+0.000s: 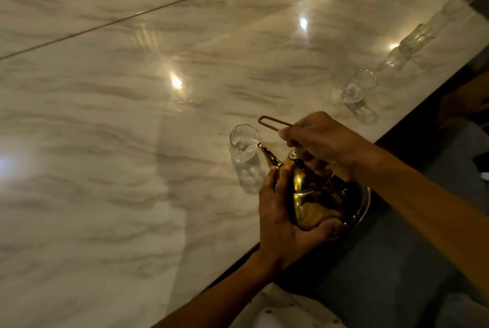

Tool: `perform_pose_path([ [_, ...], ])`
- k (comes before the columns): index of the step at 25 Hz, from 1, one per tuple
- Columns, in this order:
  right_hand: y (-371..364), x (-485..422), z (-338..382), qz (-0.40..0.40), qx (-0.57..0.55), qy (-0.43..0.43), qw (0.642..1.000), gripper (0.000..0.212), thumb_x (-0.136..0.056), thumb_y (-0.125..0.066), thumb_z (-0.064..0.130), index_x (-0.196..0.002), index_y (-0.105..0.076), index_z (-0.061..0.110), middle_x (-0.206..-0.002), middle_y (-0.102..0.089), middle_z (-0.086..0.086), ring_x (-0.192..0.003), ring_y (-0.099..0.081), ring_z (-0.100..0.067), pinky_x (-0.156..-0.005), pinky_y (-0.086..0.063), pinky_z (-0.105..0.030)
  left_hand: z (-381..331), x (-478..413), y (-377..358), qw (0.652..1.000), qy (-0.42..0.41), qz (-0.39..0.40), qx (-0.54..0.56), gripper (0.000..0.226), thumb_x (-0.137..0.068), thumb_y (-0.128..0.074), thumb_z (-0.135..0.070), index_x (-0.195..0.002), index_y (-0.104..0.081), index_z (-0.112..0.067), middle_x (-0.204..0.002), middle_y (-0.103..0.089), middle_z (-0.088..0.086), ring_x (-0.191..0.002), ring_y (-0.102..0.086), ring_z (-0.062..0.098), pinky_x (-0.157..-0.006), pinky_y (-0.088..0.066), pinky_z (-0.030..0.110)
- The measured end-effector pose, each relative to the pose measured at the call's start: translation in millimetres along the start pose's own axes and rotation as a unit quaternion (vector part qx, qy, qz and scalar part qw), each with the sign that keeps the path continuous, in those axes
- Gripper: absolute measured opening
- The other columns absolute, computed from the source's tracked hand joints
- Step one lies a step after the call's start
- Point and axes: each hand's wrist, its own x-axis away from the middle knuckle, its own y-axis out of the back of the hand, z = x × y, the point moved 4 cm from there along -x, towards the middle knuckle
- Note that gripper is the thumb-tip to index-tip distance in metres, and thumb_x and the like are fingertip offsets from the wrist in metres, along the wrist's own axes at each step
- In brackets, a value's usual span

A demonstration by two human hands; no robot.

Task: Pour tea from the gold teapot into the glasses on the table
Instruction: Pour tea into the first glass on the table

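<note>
At table [105, 142] edge, L hand [280, 219] cups gold teapot [315, 203] underneath, R hand [322, 142] pinches handle [270, 124]

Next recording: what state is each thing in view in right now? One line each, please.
Teapot: tilted, spout at the nearest glass's rim, pouring.
Nearest glass: upright, taking the stream, partly filled.
Second glass: upright, fill unclear.
Farther glasses: upright in a row, blurred.
Left hand: cups the teapot's body.
Right hand: grips the teapot's wire handle.
</note>
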Motion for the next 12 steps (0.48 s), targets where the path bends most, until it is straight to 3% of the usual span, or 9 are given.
perform_pose_path([
  [8,-2,-10,8,-0.012,0.025,-0.01,1.0,0.024,-0.089,-0.055,0.02,-0.072,-0.058,0.003,-0.04,-0.038,0.0,-0.025,-0.026,-0.008,-0.03,-0.023,-0.016,-1,-8,5,1.0,0.005,0.0,0.025,0.101,-0.069,-0.067,-0.074,-0.148,-0.027,-0.027,-0.148,-0.037,0.009,-0.14,-0.037,0.031,-0.105,-0.045,0.056],
  [12,-3,-15,9,-0.015,0.04,-0.002,0.999,0.025,-0.089,-0.055,0.02,-0.071,-0.059,0.003,-0.029,-0.041,0.006,-0.02,-0.031,-0.005,-0.028,-0.025,-0.013,2,-8,4,0.999,0.02,0.008,0.041,0.102,-0.068,-0.071,-0.071,-0.149,-0.026,-0.028,-0.149,-0.036,0.01,-0.139,-0.038,0.031,-0.104,-0.045,0.056],
])
